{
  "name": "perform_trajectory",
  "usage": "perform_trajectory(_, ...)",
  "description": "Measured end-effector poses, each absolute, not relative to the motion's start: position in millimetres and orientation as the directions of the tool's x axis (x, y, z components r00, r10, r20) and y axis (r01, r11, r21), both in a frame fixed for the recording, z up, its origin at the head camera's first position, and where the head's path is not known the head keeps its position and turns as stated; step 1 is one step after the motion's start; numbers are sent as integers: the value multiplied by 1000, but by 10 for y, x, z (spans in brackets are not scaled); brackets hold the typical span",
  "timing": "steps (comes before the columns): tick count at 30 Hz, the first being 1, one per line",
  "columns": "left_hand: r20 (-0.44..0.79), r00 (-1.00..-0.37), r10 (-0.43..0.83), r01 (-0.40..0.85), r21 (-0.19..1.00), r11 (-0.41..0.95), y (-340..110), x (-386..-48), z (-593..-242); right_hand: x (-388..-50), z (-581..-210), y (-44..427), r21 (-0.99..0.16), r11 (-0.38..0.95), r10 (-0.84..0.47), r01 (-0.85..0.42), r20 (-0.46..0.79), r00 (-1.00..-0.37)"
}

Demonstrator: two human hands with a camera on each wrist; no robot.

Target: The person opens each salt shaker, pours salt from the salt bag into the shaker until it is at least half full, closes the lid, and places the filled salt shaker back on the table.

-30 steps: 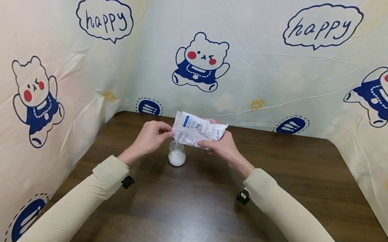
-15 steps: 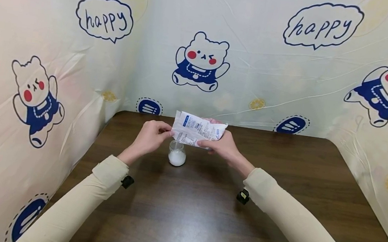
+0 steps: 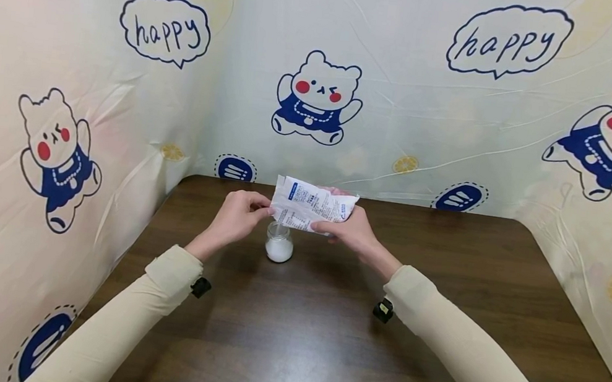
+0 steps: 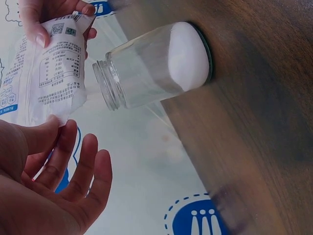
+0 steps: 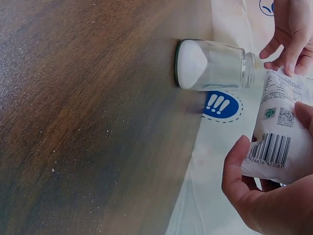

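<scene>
A white printed packet [image 3: 312, 207] is held tilted over a small glass jar [image 3: 279, 249], its left end near the jar's mouth. My left hand [image 3: 237, 215] pinches a corner at that end between thumb and index finger; in the left wrist view the other fingers of this left hand [image 4: 73, 181] stand loosely apart. The right hand [image 3: 356, 230] grips the packet's other end, thumb on the near face. The jar [image 4: 142, 66] stands upright on the table with a sloping heap of white grains [image 5: 190, 64] at its bottom. Whether grains are falling is not visible.
The dark wooden table [image 3: 336, 331] is sprinkled with tiny white grains [image 5: 54, 170], seen in the right wrist view. A patterned cloth [image 3: 383, 99] with cartoon bears hangs around the back and sides of the table.
</scene>
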State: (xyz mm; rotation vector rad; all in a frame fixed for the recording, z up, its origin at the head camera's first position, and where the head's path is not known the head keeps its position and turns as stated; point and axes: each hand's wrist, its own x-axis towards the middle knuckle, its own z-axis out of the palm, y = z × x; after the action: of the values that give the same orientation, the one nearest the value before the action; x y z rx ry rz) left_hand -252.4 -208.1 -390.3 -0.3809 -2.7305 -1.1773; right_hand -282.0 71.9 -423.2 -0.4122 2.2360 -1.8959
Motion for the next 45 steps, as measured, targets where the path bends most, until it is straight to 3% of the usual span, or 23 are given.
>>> perform_trajectory(45, 248, -951, 187, 308, 676, 669, -2083, -2535, -3931, -2793, -4206, 714, -984, 164, -310, -75, 21, -951)
